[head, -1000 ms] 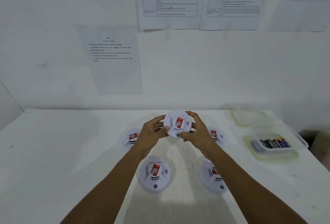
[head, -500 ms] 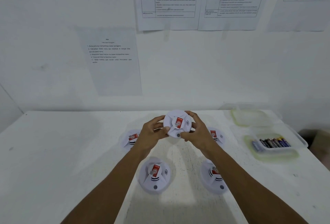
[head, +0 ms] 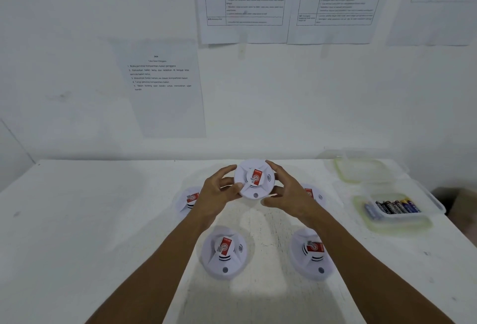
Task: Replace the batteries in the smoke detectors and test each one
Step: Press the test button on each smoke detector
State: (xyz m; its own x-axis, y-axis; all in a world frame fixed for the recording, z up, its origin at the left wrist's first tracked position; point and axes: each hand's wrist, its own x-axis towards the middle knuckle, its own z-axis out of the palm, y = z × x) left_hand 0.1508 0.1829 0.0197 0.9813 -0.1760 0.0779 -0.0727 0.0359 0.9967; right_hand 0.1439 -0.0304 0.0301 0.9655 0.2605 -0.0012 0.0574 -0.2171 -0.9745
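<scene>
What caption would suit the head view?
Both hands hold one smoke detector above four others on the table, batteries alongside.

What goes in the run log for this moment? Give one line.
left hand: on held detector | right hand: same | four detectors on table | batteries in tub

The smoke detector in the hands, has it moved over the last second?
No. The held smoke detector sits at the same spot above the table's far edge, gripped by the left hand and right hand.

White round smoke detector (head: 254,179) held face-up; four others (head: 224,251) lie flat.
</scene>
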